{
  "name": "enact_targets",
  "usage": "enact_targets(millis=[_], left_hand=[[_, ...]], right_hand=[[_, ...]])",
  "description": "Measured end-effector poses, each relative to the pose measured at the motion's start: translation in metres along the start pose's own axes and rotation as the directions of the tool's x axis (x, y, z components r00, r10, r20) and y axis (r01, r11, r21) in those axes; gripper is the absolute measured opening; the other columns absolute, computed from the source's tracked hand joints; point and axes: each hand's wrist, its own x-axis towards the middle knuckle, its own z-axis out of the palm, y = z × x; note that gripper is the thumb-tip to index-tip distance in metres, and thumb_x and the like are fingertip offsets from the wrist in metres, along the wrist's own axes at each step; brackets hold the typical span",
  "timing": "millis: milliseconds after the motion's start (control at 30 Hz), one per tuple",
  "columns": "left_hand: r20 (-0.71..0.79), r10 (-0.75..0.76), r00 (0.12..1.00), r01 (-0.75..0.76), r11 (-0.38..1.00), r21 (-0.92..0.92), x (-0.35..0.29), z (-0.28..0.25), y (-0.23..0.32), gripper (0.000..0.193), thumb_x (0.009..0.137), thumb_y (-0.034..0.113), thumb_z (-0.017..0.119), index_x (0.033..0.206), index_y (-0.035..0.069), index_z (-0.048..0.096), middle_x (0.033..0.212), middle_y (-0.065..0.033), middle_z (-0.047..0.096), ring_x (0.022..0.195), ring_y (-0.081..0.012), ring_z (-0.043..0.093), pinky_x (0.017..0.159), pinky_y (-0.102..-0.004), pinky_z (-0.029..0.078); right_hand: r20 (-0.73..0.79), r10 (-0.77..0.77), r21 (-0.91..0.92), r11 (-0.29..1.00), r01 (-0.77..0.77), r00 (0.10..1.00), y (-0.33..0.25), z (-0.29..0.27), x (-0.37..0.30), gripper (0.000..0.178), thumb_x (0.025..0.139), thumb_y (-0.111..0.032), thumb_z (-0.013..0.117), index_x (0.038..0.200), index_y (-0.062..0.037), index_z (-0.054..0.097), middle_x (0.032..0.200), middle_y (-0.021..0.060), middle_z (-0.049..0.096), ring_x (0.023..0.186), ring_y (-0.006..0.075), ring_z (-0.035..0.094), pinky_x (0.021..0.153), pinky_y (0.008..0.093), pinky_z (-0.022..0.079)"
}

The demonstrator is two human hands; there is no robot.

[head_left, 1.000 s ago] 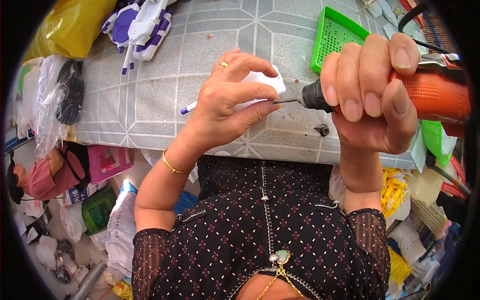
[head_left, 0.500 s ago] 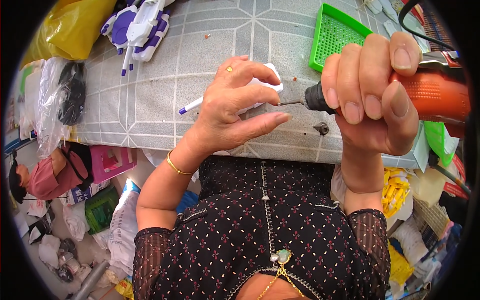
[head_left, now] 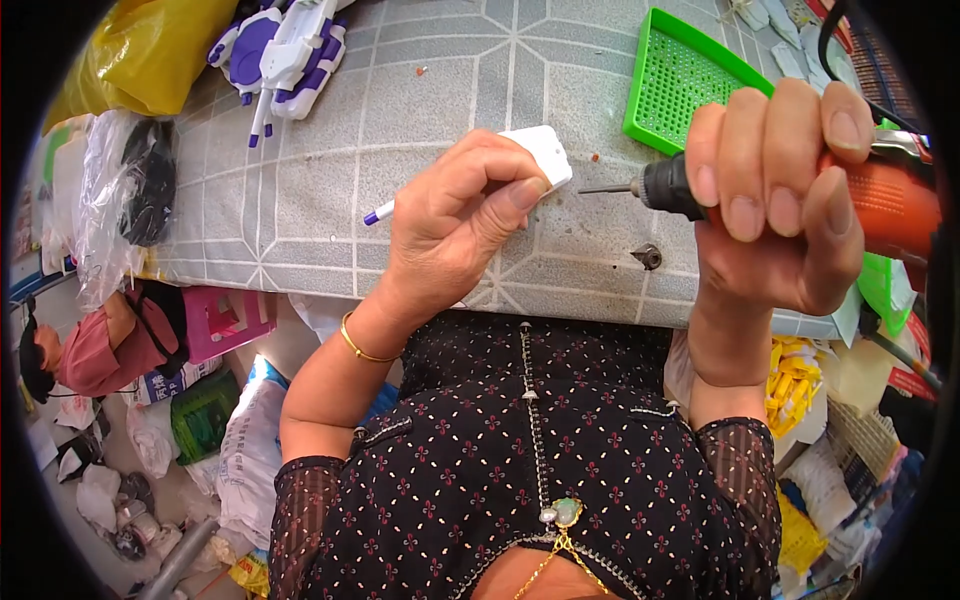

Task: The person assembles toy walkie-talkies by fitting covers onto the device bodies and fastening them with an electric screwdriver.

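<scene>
**Orange power tool (head_left: pixel 893 207) points to 9 o'clock**

Your right hand (head_left: pixel 775 205) wraps around the tool, between 2 and 3 o'clock from the middle of your view. Its long body runs nearly straight from 3 to 9 o'clock, with the thin bit (head_left: pixel 608 189) out front. The bit's tip is near your left hand (head_left: pixel 450 212) but not touching. Your left thumb presses on your bent pointer finger; you can't tell if something tiny is pinched there. Behind that hand, a white piece (head_left: pixel 545 156) peeks out at 2 o'clock, and a purple tip (head_left: pixel 373 217) points to 8 o'clock. A green tray (head_left: pixel 690 95) sits at 11 o'clock from your right hand.
</scene>
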Motion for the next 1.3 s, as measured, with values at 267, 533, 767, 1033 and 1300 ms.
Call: enact_targets(millis=[267,533,767,1033,1300], left_hand=[[0.058,0.079,0.995,-0.092,0.96,0.266,-0.003,0.005,0.01,0.011,0.089,0.003,0.074,0.097,-0.001,0.067,0.095,-0.006,0.064,0.072,-0.0094,0.056,0.063,-0.0226,0.045],[0.066,0.146,0.987,-0.16,0.913,0.374,-0.003,0.006,0.014,0.009,0.085,0.002,0.077,0.088,0.0,0.069,0.085,-0.0054,0.064,0.068,-0.0108,0.056,0.06,-0.0246,0.046],[0.169,0.165,0.972,-0.229,0.83,0.508,0.009,0.009,0.015,0.021,0.082,0.017,0.078,0.075,0.007,0.062,0.072,-0.0076,0.056,0.059,-0.0281,0.057,0.053,-0.0385,0.044],[0.294,0.428,0.854,-0.518,0.65,0.556,0.125,0.062,0.012,0.031,0.089,0.024,0.076,0.072,0.003,0.059,0.07,-0.0074,0.056,0.056,-0.0266,0.051,0.053,-0.0361,0.042],[0.261,0.379,0.888,-0.456,0.644,0.614,0.113,0.027,0.024,0.023,0.09,0.025,0.073,0.093,0.003,0.067,0.091,-0.0109,0.062,0.077,-0.0291,0.061,0.068,-0.0393,0.047]], right_hand=[[-0.055,-0.061,0.016,0.998,0.062,0.997,-0.007,0.014,0.0,0.021,0.099,-0.018,0.057,0.118,-0.0113,0.053,0.079,-0.0038,0.051,0.066,0.0099,0.051,0.071,0.0309,0.043],[-0.026,0.059,0.013,0.998,-0.059,0.998,-0.008,0.017,0.0,0.021,0.099,-0.017,0.056,0.119,-0.0118,0.052,0.079,-0.0037,0.052,0.067,0.0102,0.051,0.071,0.0304,0.044],[-0.022,-0.094,-0.043,0.995,0.093,0.995,-0.007,0.004,-0.001,0.021,0.098,-0.013,0.056,0.118,-0.0114,0.053,0.079,-0.002,0.051,0.068,0.0121,0.051,0.071,0.0325,0.043],[-0.487,-0.428,-0.433,0.875,0.215,0.761,-0.038,-0.045,-0.002,0.011,0.089,-0.005,0.061,0.099,-0.0099,0.06,0.073,-0.0002,0.048,0.066,0.0143,0.049,0.072,0.0363,0.042],[-0.59,-0.36,-0.495,0.868,0.028,0.723,-0.016,-0.078,-0.011,0.016,0.088,-0.001,0.066,0.099,-0.0051,0.056,0.072,0.0029,0.052,0.061,0.0157,0.053,0.066,0.0359,0.047]])
